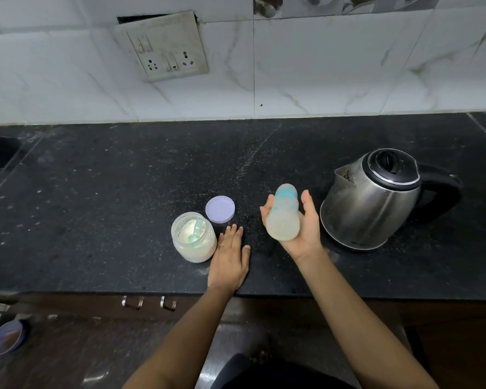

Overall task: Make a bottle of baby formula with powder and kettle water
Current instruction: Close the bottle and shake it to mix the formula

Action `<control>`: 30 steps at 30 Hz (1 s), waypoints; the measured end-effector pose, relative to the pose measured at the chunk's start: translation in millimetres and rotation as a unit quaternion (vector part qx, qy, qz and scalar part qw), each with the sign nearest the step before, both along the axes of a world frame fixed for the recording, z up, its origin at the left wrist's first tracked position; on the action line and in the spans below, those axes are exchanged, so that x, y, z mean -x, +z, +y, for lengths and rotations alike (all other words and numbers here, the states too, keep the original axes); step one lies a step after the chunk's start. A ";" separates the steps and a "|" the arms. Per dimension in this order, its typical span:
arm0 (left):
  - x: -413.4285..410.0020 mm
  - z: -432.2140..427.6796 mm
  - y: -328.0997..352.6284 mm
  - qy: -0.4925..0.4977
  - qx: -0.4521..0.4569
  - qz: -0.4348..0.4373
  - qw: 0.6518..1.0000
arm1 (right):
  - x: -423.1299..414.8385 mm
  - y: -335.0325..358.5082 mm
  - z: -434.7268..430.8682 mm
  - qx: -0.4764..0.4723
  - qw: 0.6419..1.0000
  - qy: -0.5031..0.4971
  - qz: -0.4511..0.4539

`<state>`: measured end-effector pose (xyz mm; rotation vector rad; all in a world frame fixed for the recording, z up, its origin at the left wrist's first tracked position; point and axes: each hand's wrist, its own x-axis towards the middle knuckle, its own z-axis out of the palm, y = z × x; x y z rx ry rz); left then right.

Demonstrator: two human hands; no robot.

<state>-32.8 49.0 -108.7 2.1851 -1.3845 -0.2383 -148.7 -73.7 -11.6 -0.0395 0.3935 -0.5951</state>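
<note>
Translucent plastic baby bottle (283, 216), blurred, lies tilted in the right hand (298, 228), thumb and fingers loosely curled around it, above the black stone counter (124, 178). The left hand (230, 259) rests flat, fingers spread, touching the open powder jar (192, 237). Its lilac lid (220, 209) lies behind; the steel kettle (376, 200) stands right.

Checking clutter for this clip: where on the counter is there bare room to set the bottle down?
Free: the wide stretch of counter left of the powder jar, and the strip along the wall tiles. Crowded: the front middle, where jar, lid, left hand, right hand with the bottle and kettle sit close.
</note>
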 end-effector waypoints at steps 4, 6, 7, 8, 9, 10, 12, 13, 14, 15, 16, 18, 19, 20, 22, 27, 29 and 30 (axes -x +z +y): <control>-1.2 -0.2 -0.2 0.000 0.003 -0.002 1.000 | 0.3 2.0 1.7 0.024 0.998 0.044 -0.029; -1.5 -0.6 -1.1 0.000 -0.001 -0.001 1.000 | 5.4 -2.1 -3.5 0.031 0.994 0.069 -0.077; -1.8 -0.8 -1.2 -0.001 -0.003 -0.003 1.000 | 7.0 -2.0 -5.9 0.028 0.992 0.077 -0.093; -2.0 -0.8 -1.3 -0.002 -0.003 -0.004 1.000 | 7.1 -2.1 -8.6 0.017 0.992 0.076 -0.096; -2.2 -0.9 -1.2 -0.002 -0.003 -0.003 1.000 | 6.6 0.4 -9.5 0.004 0.994 0.067 -0.091; -2.5 -1.1 -1.3 -0.002 -0.003 -0.001 1.000 | 5.7 1.9 -9.8 -0.010 0.996 0.040 -0.075; -3.2 -1.4 -1.7 -0.003 -0.004 -0.001 1.000 | 6.4 -0.7 -13.4 -0.041 0.998 -0.039 -0.010; -3.5 -1.6 -2.1 -0.003 -0.005 0.000 1.000 | 8.0 -4.7 -15.8 -0.051 0.998 -0.036 -0.010; -3.6 -1.8 -2.3 -0.003 -0.005 0.002 1.000 | 8.0 -8.5 -16.8 -0.063 0.997 -0.007 -0.037; -3.7 -1.9 -2.4 -0.003 -0.004 0.003 1.000 | 8.1 -7.1 -16.3 -0.055 0.996 0.045 -0.061; -3.7 -2.0 -2.3 -0.003 -0.003 0.005 1.000 | 10.4 -9.0 -15.5 -0.021 0.995 0.080 -0.057; -3.8 -1.9 -1.5 -0.002 -0.001 0.009 1.000 | 12.3 -6.3 -14.2 0.044 0.993 0.090 -0.060; -3.7 -1.8 -0.8 -0.002 0.000 0.009 1.000 | 10.4 -7.9 -15.4 0.051 0.993 0.084 -0.061; -3.5 -1.6 0.1 -0.001 -0.001 0.009 1.000 | 9.8 -11.0 -15.6 0.012 0.996 0.067 -0.055; -4.0 -2.0 0.6 -0.002 -0.004 0.008 1.000 | 8.9 -21.9 -14.3 -0.059 0.994 0.040 -0.088; -4.2 -1.8 -0.4 -0.003 -0.011 0.008 1.000 | -1.2 -19.7 -10.8 -0.011 0.999 0.051 -0.016; -3.8 -1.9 -0.2 0.000 -0.011 0.008 1.000 | -0.6 -23.3 -9.6 -0.071 0.996 0.044 -0.040; -3.4 -1.7 0.0 0.000 -0.011 0.009 1.000 | -0.9 -24.0 -7.4 -0.086 0.992 0.059 -0.068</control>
